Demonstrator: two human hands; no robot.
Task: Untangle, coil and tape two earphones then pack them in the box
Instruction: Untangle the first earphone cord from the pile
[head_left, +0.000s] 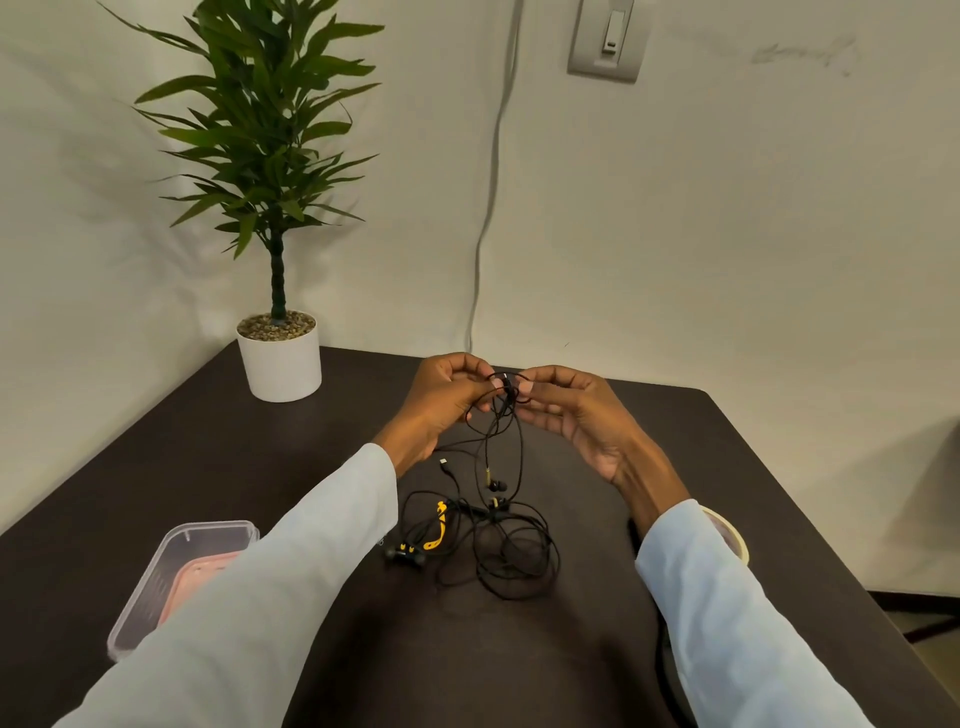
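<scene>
Big dark table (260, 483) takes up most of the view, and the person has both arms stretched out over it in pale blue sleeves (291, 582). The left hand (441, 400) and right hand (571, 415) meet up above the tabletop, each one pinching the same knotted bit of black earphone cable (506, 387) between fingertips. From there the cords hang down to a messy tangle of earphones (498, 545) with yellow accents lying on the table right between the forearms. The clear plastic box (171, 566) sits to the left, half covered by the left sleeve. A tape roll (730, 535) peeks out behind the right sleeve, mostly hidden.
</scene>
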